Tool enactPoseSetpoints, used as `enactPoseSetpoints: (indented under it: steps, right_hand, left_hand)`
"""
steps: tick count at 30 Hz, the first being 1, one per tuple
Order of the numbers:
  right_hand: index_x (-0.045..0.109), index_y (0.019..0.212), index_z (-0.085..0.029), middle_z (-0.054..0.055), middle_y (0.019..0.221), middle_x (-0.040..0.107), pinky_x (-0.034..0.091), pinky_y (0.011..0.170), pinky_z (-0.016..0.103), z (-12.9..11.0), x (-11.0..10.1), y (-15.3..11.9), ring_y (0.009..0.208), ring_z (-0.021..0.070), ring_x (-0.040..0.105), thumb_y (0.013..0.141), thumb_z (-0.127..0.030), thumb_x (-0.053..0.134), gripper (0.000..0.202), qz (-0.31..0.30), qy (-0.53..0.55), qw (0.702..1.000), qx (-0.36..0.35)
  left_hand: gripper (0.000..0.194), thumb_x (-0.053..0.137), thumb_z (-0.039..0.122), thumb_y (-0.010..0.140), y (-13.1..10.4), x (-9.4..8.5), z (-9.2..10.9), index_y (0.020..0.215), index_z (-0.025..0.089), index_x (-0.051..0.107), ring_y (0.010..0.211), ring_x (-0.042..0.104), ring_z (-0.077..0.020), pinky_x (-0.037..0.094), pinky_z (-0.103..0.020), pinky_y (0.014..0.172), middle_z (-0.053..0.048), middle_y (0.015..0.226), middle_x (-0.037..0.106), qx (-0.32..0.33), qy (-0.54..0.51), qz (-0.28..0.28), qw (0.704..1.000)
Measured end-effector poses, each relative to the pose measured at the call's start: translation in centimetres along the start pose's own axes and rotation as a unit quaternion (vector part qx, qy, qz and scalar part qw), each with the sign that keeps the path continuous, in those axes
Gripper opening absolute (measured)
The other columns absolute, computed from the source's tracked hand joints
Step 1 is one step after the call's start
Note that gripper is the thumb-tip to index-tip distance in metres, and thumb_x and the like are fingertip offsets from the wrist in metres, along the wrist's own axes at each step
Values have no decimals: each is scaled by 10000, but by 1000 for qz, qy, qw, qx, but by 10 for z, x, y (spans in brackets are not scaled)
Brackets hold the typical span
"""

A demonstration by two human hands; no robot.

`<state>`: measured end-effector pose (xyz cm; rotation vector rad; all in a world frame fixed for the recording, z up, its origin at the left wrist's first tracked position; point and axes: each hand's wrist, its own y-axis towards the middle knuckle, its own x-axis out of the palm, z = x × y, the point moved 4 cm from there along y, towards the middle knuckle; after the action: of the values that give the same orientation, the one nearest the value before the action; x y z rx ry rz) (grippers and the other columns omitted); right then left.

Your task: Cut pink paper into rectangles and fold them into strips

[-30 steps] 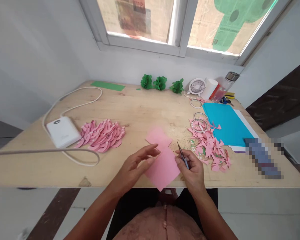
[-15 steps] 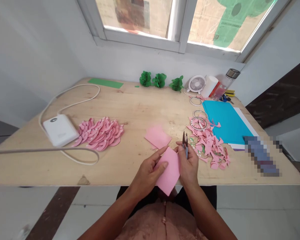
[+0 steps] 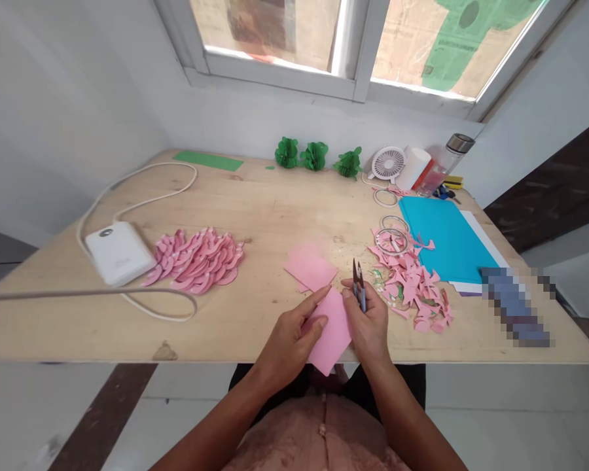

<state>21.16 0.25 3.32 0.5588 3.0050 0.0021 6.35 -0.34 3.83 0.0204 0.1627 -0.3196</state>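
Observation:
Between my hands, over the table's front edge, is a sheet of pink paper (image 3: 331, 333). My left hand (image 3: 294, 333) is closed on its left side, thumb on top. My right hand (image 3: 370, 324) grips a pair of thread snips (image 3: 358, 284), blades pointing up and away from me, while its fingertips touch the paper's right edge. More pink paper squares (image 3: 310, 265) lie on the table just beyond. Off to the left sits a heap of cut pink petal shapes (image 3: 201, 258). Pink paper scraps (image 3: 417, 288) are piled right of my right hand.
A white power bank (image 3: 120, 254) with a looping cable is at the left. Green paper flowers (image 3: 315, 156) stand along the wall. At the right are a small fan (image 3: 389, 163), a bottle (image 3: 446, 163), tape rings (image 3: 391, 241), blue sheets (image 3: 449, 239) and a blurred-out object (image 3: 515, 307).
The snips have tilted leftward in my right hand, with the blades now closer to the paper. The pink sheet has shifted and turned slightly between my hands.

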Motion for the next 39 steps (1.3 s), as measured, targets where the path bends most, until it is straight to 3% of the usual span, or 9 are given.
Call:
enactPoseSetpoints:
  steps: [8, 15, 17, 20, 25, 29, 34, 36, 39]
  right_hand:
    - [672, 889, -181, -11, 702, 593, 381, 546, 220, -2, -1, 0, 620, 122, 493, 764, -330, 623, 201, -34, -22, 999, -6]
    - [675, 913, -177, -32, 647, 555, 338, 492, 209, 3, -1, -3, 544, 101, 428, 767, -376, 640, 250, -61, -3, 998, 29]
    - [675, 913, -173, -34, 635, 546, 339, 487, 211, 8, -2, -6, 535, 102, 426, 761, -396, 648, 271, -48, 1, 998, 36]
    - [668, 911, -164, -32, 627, 542, 358, 494, 217, 16, -5, -9, 538, 108, 444, 758, -418, 654, 297, -6, -1, 999, 42]
    - [662, 939, -151, 4, 699, 613, 427, 540, 240, 29, -15, -10, 597, 137, 523, 751, -456, 662, 358, 52, 3, 997, 52]
    - [670, 960, -148, 24, 748, 648, 447, 561, 254, 29, -24, -5, 631, 153, 554, 734, -482, 672, 403, 58, -21, 997, 38]
    - [679, 975, -145, 51, 786, 682, 468, 605, 275, 18, -45, 6, 664, 175, 595, 757, -506, 637, 424, 91, -120, 988, -24]
    - [685, 985, -152, 61, 805, 689, 471, 633, 290, 14, -57, 13, 679, 187, 607, 776, -517, 606, 428, 119, -171, 977, -54]
    - [683, 1032, -153, 89, 845, 707, 470, 699, 328, 11, -72, 24, 727, 220, 626, 806, -504, 554, 437, 153, -268, 945, -108]
  left_hand:
    - [531, 528, 315, 879, -1, 1, -4, 1396, 216, 453, 1253, 507, -228, 376, -349, 1073, -55, 1373, 545, -2, -18, -1, 1000]
    - [525, 516, 332, 875, -1, 1, 1, 1384, 212, 469, 974, 601, -197, 481, -295, 845, -75, 1229, 624, -30, -44, -33, 998]
    - [580, 536, 369, 860, -2, 2, 0, 1403, 195, 437, 805, 590, -163, 476, -264, 709, -66, 1054, 665, -64, -72, -42, 994]
    - [680, 586, 431, 818, -6, 2, -4, 1417, 171, 400, 643, 525, -122, 412, -225, 578, -9, 803, 614, -114, -131, -50, 983]
    - [628, 638, 432, 773, -5, -4, -14, 1312, 135, 512, 640, 511, -120, 392, -217, 558, -5, 745, 572, -129, -151, -29, 980]
    - [470, 587, 343, 784, 13, -6, -18, 1209, 142, 593, 634, 500, -118, 391, -222, 565, 7, 718, 554, -86, -76, 2, 993]
    - [380, 497, 258, 836, 34, -7, -13, 1196, 188, 597, 711, 568, -146, 464, -268, 681, -16, 837, 636, -6, 99, 33, 995]
    - [377, 458, 233, 865, 40, -13, -11, 1223, 202, 573, 806, 595, -165, 477, -293, 768, -34, 936, 656, 27, 203, 56, 977]
    - [358, 435, 207, 887, 48, -31, -11, 1221, 201, 564, 1005, 571, -211, 445, -333, 895, -68, 1080, 644, 44, 383, 97, 917]
